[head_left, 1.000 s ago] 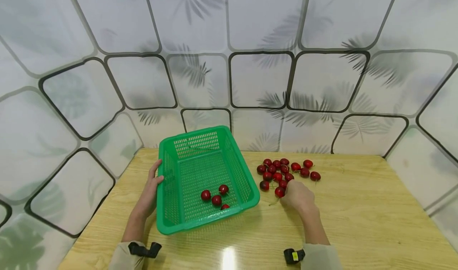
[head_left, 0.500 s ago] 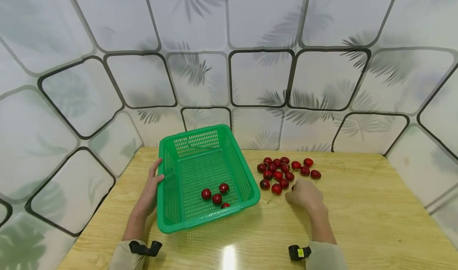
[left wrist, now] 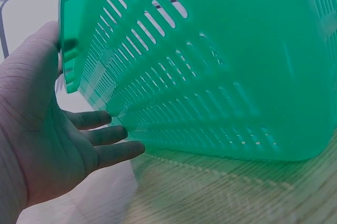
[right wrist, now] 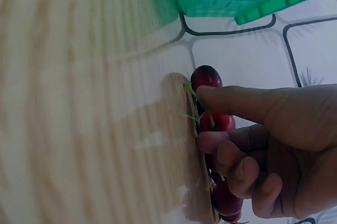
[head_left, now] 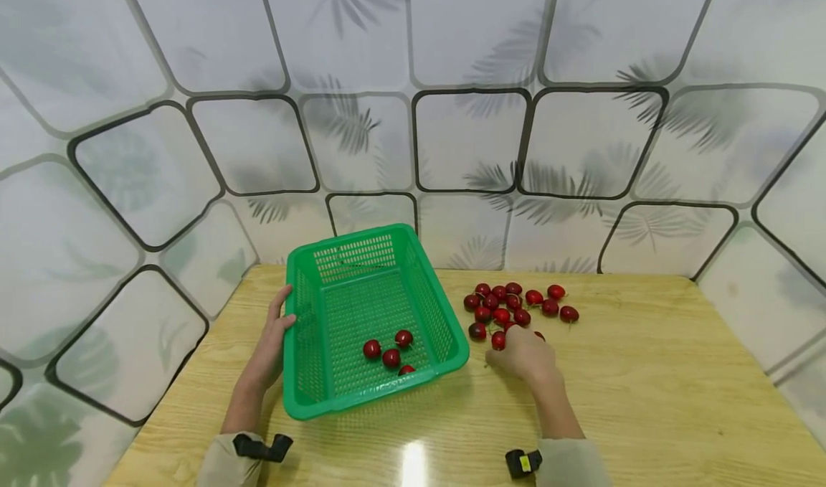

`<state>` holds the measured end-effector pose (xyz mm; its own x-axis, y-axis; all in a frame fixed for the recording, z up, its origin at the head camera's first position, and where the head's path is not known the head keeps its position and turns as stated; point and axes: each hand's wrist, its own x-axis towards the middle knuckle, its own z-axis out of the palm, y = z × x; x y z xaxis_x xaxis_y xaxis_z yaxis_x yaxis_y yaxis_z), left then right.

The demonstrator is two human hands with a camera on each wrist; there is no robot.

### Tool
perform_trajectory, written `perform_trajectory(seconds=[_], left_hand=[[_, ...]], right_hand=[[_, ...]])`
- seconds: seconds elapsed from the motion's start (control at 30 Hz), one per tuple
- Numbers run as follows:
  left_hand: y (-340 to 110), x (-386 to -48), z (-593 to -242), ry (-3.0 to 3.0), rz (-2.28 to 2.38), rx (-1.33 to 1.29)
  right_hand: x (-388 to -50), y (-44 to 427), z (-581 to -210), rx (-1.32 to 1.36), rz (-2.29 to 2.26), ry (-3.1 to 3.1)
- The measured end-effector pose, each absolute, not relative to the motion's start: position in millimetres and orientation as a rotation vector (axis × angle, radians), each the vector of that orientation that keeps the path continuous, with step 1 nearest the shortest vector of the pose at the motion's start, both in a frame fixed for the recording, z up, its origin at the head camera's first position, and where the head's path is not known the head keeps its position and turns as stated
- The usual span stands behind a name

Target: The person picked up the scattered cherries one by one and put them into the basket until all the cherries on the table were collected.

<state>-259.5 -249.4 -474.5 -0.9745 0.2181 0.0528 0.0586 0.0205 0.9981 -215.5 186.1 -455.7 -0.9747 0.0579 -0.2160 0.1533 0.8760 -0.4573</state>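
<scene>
My left hand [head_left: 266, 351] is at the left side of the green basket [head_left: 323, 407], thumb and index fingertip at its rim. The left wrist view shows the other fingers of the left hand [left wrist: 68, 140] extended against the slotted wall [left wrist: 174, 98]. My right hand [head_left: 525, 358] is low over the near edge of a cherry group, beside a red cherry [head_left: 499, 341]. In the right wrist view, thumb and index of the right hand [right wrist: 204, 118] stand apart around a red cherry [right wrist: 224, 122], other fingers bent; whether they touch it is unclear.
Several cherries [head_left: 482, 315] lie together right of the basket, with more [head_left: 569, 314] farther right. Several cherries [head_left: 391, 358] rest in the basket's near part. The wooden table [head_left: 658, 372] meets a patterned backdrop [head_left: 471, 143] behind.
My right hand shifted right, then back left to the red cherry near the basket. A cherry formerly at its fingertips now lies to its right. The left hand stayed at the basket.
</scene>
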Motion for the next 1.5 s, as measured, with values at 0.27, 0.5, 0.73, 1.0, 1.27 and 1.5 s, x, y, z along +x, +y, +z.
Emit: perform_trajectory(seconds=[0.27,0.5,0.73,1.0,1.27,1.5], left_hand=[[-249.2,-259.2,-474.0,2.157,2.100,0.299],[-251.1,-261.1,-475.3,2.159,2.094,0.307],[-251.5,-261.3,-476.5,2.162,2.091,0.289],[-251.5,-261.0,-476.8,2.159,2.089,0.280],[-250.8,-258.9,-473.0,2.143,2.120,0.297],[-249.8,-259.0,-473.6,2.126,2.124,0.286]], right_hand=[[-217.6,190.4,-457.7,0.130,-0.756,2.859],[-217.4,195.9,-457.6,0.110,-0.837,2.838],[-215.1,200.9,-446.4,0.096,-0.899,2.821],[-209.5,198.2,-430.0,0.015,-1.007,2.896],[-202.0,180.4,-404.6,0.058,-1.032,3.036],[-196.8,151.5,-391.8,-0.055,-1.136,3.195]])
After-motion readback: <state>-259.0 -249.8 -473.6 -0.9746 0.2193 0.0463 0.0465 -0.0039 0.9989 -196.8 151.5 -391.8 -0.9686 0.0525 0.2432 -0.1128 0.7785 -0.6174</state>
